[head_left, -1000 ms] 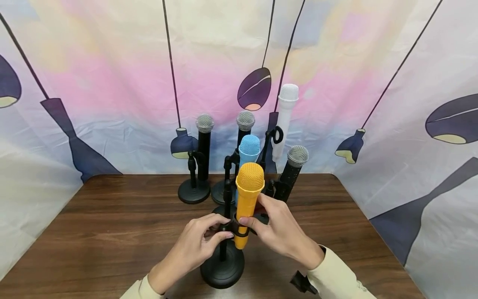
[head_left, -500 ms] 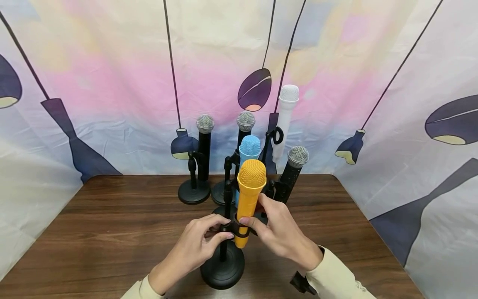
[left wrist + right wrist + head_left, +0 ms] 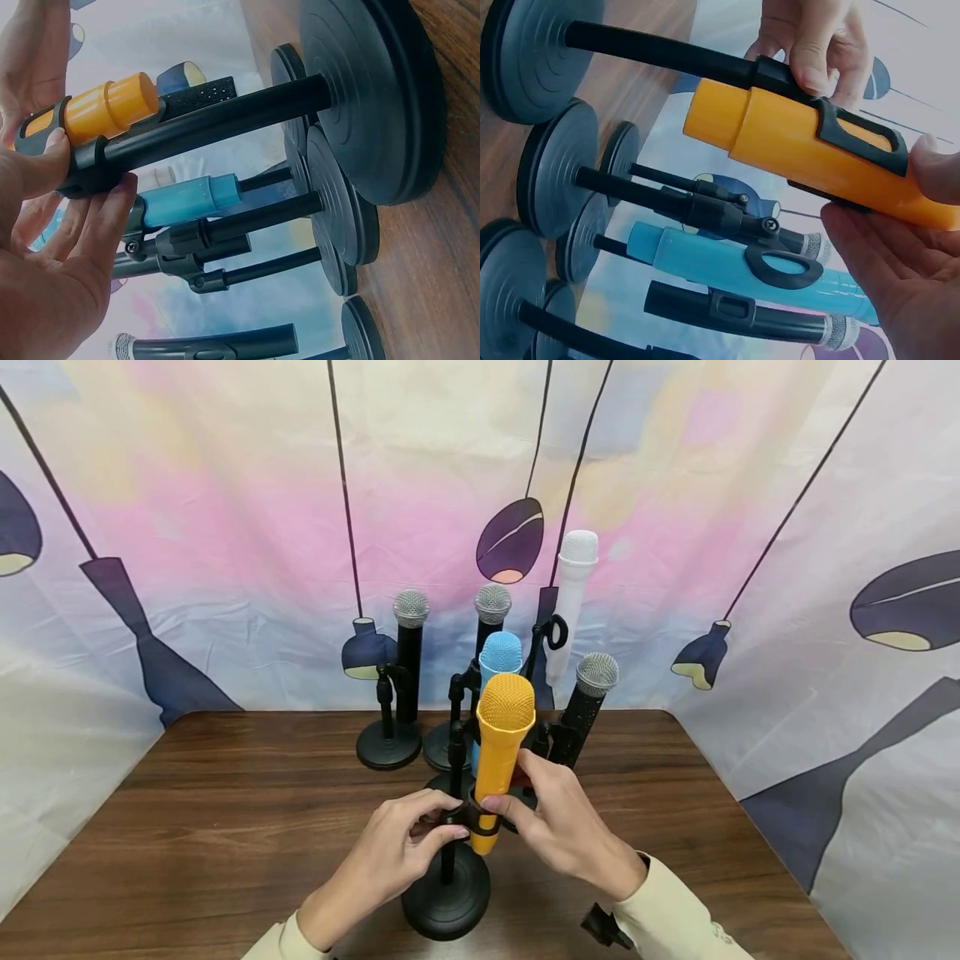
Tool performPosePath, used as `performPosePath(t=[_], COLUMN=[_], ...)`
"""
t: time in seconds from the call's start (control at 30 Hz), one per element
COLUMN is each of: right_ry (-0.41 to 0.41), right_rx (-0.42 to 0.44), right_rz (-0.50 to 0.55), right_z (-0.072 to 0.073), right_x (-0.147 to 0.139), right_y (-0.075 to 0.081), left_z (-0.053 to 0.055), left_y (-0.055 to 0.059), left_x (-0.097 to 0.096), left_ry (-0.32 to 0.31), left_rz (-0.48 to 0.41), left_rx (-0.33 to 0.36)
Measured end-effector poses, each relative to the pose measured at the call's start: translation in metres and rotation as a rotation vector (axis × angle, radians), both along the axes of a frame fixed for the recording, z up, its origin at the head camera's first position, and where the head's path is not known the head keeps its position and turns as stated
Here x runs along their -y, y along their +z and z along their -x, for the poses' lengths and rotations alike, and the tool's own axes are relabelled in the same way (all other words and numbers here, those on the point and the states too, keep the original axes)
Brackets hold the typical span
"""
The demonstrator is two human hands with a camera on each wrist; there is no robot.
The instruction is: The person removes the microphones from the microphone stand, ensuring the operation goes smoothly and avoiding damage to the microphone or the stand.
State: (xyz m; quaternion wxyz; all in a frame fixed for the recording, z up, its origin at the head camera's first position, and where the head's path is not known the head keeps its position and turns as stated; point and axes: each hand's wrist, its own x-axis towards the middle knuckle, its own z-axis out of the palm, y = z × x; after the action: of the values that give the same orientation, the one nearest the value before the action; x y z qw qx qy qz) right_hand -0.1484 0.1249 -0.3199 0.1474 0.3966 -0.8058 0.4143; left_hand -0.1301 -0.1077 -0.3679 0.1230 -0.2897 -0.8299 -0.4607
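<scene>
A yellow-orange microphone point(image 3: 506, 710) sits upright with a slight tilt in the black clip point(image 3: 862, 139) of a desktop stand, its tapered lower end showing below the clip. My right hand point(image 3: 566, 818) grips the microphone's body, thumb in front at the clip and fingers behind. With thumb and fingers, my left hand point(image 3: 382, 852) pinches the clip's joint where it meets the pole. This microphone stand has a round black base point(image 3: 446, 897) on the table. Behind it, a light blue microphone point(image 3: 500, 656) is held in another stand, partly hidden by the yellow one.
Farther back stand black microphones with silver heads, one at left point(image 3: 410, 643), another in the middle point(image 3: 492, 606) and a speckled one point(image 3: 588, 697) at right. A tall white microphone point(image 3: 573, 602) leans in its stand. A small black object point(image 3: 606, 927) lies by the right sleeve on the wooden table point(image 3: 262, 802).
The yellow microphone has shifted slightly upward in the head view, its lower end rising a little in the clip. Both hands keep nearly the same place, and the stand has not moved.
</scene>
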Motion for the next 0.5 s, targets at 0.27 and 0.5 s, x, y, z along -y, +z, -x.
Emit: performPosePath(t=[0.27,0.5], right_ry=[0.052,0.013], right_rx=[0.135,0.056], right_rz=[0.056,0.006], right_z=[0.0019,0.0003], right_x=[-0.0023,0.0005], right_y=[0.0001,0.0006], left_z=[-0.0005,-0.0011], left_y=[0.0007,0.0021], left_x=[-0.0002,0.001], left_ry=[0.003,0.0], left_rz=[0.015,0.016], left_rx=[-0.007,-0.003])
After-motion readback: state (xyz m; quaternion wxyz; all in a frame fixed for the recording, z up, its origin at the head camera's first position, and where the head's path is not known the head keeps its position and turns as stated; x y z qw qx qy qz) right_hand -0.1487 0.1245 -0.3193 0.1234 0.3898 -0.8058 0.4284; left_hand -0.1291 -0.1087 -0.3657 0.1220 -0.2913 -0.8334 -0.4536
